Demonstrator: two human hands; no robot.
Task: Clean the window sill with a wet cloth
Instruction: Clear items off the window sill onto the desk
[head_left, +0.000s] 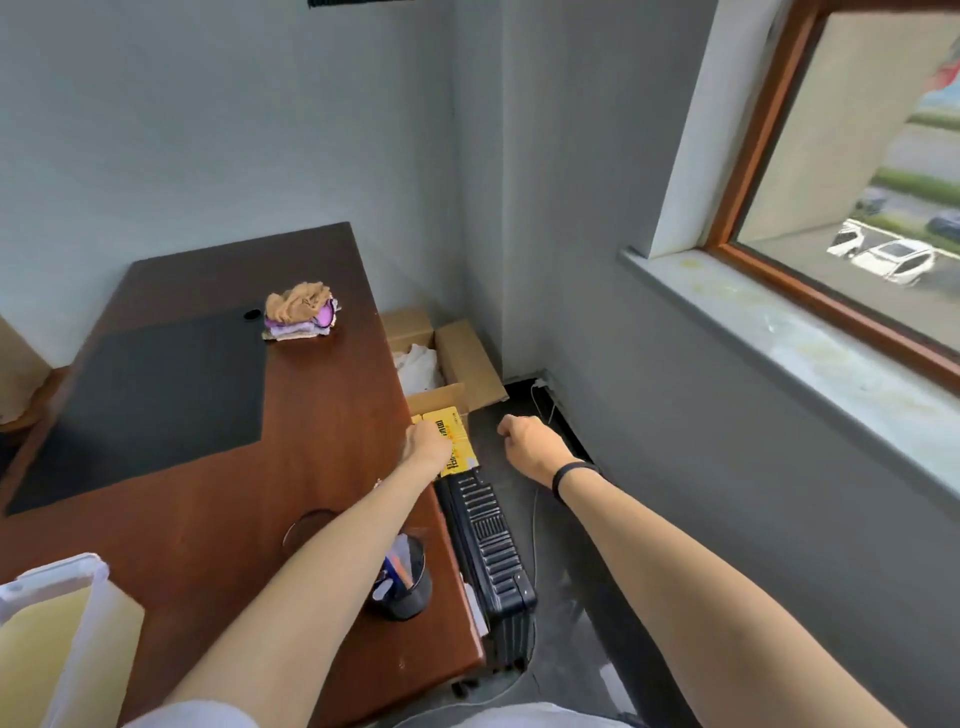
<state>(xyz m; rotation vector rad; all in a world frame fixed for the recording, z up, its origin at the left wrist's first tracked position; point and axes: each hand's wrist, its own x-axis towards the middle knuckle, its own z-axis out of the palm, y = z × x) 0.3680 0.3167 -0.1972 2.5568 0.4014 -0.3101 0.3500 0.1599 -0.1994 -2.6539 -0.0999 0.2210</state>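
On the tabletop at 11 o'clock: a small heap of cloths, tan over purple, sits on the bare wood of the tabletop near its far edge, well apart from both hands. Whether any of them is wet cannot be told.
Window sill: the pale, stained window sill lies at 2 o'clock from the hands, under the wooden window frame. Its long axis runs from 10 o'clock down to 4 o'clock across the right of the view.
Left hand: the left hand reaches past the tabletop's right edge, in front of a yellow box. Its fingers point away and are hidden, so whether it grasps anything cannot be told.
Right hand: the right hand hangs in the air above the floor, just right of the yellow box, clenched into a fist with nothing seen in it.
Nearer hand: the left hand is closer to the cloths; the right hand is closer to the sill.
Coming move: no cloth is in hand yet, so the likely first reach is up and left toward 11 o'clock. It probably falls to the left hand. The wipe would then follow the sill's long axis.
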